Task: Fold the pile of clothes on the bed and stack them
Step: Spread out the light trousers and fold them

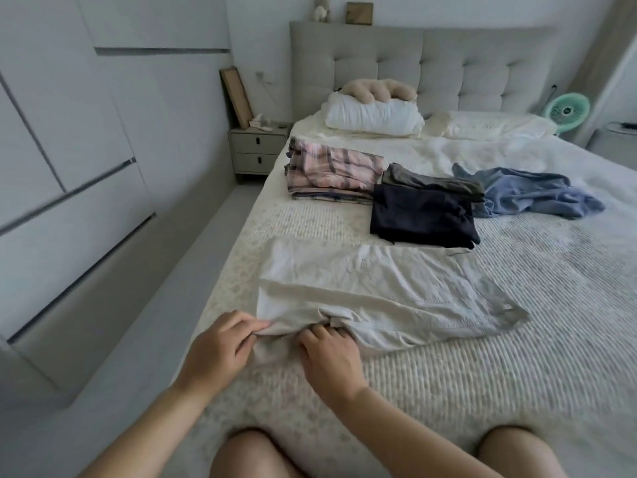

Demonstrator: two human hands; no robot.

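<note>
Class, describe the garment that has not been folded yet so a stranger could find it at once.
Start at the grey headboard and come down the bed to the clothes at mid-mattress. Rightmost lies the blue garment, beside the dark folded stack. Unlike its neighbours, it is crumpled.

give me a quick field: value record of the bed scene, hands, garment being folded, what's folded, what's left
left hand: left hand pinches the near edge of the beige garment
right hand: right hand grips the same edge, beside the left
in work: beige garment spread flat on the bed
folded: plaid stack; dark navy garment with a grey garment behind it
unfolded: blue garment, crumpled, to the right
at headboard: white pillow
</note>
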